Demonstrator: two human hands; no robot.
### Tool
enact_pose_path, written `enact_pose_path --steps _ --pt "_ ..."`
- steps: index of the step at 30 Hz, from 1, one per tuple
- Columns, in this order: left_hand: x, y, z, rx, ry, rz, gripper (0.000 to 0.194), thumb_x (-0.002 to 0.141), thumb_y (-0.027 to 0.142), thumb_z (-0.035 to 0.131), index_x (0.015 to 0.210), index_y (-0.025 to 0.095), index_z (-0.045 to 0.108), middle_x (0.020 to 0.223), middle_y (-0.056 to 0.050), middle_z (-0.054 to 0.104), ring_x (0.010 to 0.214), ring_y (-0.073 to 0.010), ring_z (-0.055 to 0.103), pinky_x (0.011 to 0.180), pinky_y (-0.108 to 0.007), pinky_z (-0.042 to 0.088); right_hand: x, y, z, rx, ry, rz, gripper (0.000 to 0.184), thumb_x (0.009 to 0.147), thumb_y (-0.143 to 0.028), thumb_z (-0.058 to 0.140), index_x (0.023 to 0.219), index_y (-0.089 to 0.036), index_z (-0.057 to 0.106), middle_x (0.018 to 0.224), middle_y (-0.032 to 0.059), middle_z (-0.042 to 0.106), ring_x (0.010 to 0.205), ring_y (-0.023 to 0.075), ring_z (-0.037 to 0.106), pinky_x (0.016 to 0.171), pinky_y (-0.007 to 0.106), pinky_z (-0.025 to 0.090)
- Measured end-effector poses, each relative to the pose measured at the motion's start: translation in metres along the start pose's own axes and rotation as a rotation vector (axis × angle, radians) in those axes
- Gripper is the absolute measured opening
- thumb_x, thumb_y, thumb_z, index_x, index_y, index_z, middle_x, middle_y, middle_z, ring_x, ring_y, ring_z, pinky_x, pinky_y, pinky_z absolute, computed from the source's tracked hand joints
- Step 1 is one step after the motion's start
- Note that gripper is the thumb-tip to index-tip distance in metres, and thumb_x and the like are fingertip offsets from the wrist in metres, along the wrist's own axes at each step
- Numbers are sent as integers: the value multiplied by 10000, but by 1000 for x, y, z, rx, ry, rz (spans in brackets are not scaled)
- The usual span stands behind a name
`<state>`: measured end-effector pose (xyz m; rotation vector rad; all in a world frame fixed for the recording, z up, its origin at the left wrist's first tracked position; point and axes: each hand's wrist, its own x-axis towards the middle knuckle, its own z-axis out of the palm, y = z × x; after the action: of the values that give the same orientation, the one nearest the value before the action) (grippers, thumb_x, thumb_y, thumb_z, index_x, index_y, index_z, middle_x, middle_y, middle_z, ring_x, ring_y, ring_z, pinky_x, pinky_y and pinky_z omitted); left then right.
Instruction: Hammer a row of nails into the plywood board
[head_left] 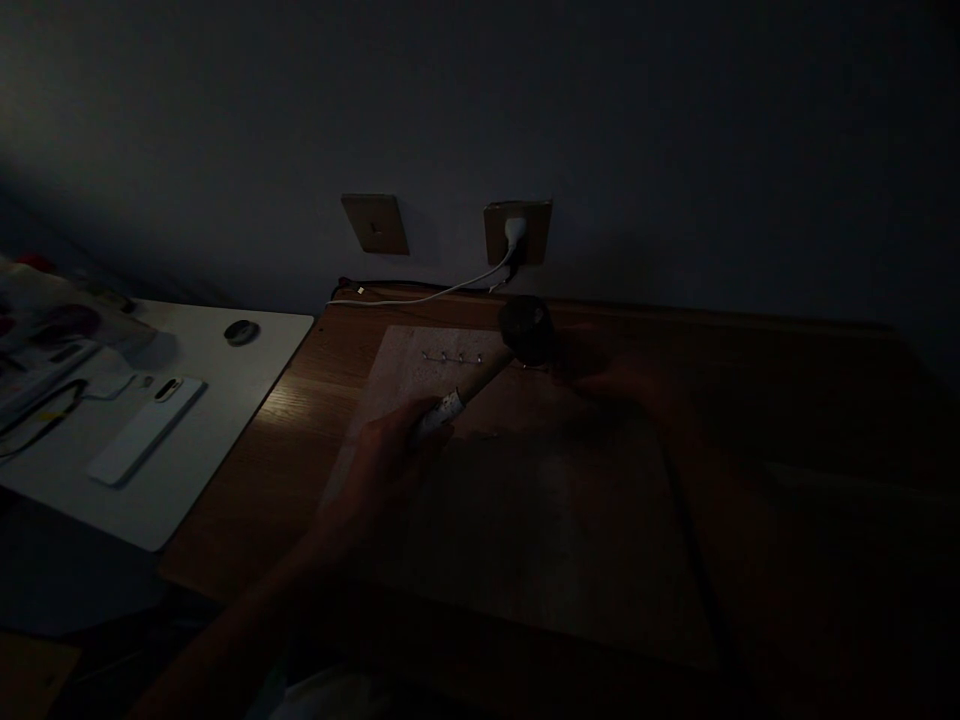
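A rubber-type mallet is in my left hand (394, 445), whose fingers wrap round the white-covered grip. The mallet's dark head (526, 330) points up and right over a pale board (480, 530). Several small shiny nails (452, 357) stand in a row near the board's far edge, left of the head. My right hand (604, 368) is beside the mallet head on its right, fingers drawn together toward it. Deep shadow and the head hide its fingertips, so whatever they hold cannot be made out.
The board lies on a wooden table (285, 420) against a wall. A white plug (514, 232) sits in a wall socket, its cable running along the table's back edge. At left, a white table (202, 460) bears a white phone (146, 432), a round dark object (241, 332) and clutter.
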<state>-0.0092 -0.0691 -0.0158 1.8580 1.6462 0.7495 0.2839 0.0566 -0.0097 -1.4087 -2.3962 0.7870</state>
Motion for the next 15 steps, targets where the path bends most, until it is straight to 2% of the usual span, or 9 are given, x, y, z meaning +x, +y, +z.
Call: enact_pose_path --steps 3,8,15 --pt "-1 -3 0 13 4 5 384 932 385 644 1245 196 762 938 -23 809 778 -184 721 685 -253 554 -1 -1 -2 11 -1 18 308 767 -22 662 931 -254 781 1034 103 823 906 303 777 791 388 603" --pt "-1 -7 0 13 5 33 368 957 398 635 1238 193 758 895 -10 792 745 -167 703 674 -243 535 -5 -2 -3 49 10 45 342 768 -24 678 976 -274 785 990 64 819 900 281 779 764 356 602" --pt "-2 -5 -2 7 -3 25 367 938 365 648 1244 198 759 935 -22 807 770 -180 717 711 -264 567 -5 -4 -2 123 36 40 229 818 -118 706 954 -278 798 970 53 834 893 293 785 752 368 618"
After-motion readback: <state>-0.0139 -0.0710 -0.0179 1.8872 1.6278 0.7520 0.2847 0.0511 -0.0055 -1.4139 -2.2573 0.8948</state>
